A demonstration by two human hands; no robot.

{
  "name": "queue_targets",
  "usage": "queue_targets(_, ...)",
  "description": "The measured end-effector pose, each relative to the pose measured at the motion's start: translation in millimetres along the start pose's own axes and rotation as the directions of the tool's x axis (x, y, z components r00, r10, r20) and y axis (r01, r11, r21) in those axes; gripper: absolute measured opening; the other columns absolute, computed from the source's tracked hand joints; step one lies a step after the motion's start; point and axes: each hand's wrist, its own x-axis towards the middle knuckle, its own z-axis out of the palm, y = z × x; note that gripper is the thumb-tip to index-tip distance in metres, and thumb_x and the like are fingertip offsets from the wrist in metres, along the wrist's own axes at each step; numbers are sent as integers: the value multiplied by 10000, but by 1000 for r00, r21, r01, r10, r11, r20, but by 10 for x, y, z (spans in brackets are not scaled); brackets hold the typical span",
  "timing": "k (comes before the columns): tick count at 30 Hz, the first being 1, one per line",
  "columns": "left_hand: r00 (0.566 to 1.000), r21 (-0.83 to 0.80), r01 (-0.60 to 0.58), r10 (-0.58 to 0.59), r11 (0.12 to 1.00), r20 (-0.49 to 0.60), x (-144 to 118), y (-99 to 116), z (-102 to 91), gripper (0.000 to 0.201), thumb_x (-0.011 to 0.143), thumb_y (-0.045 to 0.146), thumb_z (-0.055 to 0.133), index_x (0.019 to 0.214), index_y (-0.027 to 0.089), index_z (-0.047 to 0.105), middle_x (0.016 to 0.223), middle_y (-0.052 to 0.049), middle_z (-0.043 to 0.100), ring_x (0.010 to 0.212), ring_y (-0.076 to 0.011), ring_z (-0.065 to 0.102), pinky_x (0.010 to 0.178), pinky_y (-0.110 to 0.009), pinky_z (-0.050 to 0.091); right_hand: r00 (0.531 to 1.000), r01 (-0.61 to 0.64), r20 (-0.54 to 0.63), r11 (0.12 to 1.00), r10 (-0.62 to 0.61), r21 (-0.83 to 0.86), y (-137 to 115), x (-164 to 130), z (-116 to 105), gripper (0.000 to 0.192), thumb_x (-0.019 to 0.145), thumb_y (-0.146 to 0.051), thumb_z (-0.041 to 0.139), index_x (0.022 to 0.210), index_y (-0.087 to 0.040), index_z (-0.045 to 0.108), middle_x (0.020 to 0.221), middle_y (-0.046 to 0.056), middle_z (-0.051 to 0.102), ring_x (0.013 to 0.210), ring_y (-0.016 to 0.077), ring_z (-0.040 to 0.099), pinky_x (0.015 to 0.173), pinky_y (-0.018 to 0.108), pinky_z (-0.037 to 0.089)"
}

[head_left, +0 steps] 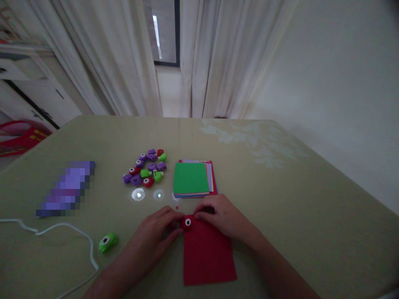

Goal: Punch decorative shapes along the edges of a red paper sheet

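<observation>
Head view, your only one: the red punch [187,222] sits at the far left corner of the red sheet [209,259], its round white button with a dark shape facing up. Your left hand [152,232] is the nearer one, thumb and index finger closed narrowly on the punch's left side, so the punch lies directly right of those fingertips, touching. Your right hand [222,216] has thumb and index finger drawn together at the sheet's far edge, just right of the punch; whether they pinch the paper or merely press it (knuckles cover a lot), can't tell. Sheet's long axis runs from that far edge back toward you, near edge flat on the table [296,249]; the punch's own long axis is unclear under your fingers. Just beyond your right hand, a stack of coloured sheets [190,178], green on top. Left of it, a cluster of punches [145,173], purple, green and red, with a clear disc [138,194] on the near side. Tiny red bit [177,207] near your left fingertips. Green punch [108,242] left of your left forearm, beside a white cable [92,245].
</observation>
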Motion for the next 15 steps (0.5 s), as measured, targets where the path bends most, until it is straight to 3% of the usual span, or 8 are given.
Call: queue_targets(15, 1000, -15, -8, 8, 1000, 2, 6, -10, 3, 220, 1001, 220, 660, 1170, 286, 784, 1058, -34, 765, 905, -200, 740, 828, -284, 581, 999, 50, -6, 997, -50, -67, 15, 4, 6, 79, 951, -153, 788, 929, -205, 843, 907, 30, 789, 889, 195, 701, 817, 285, 476)
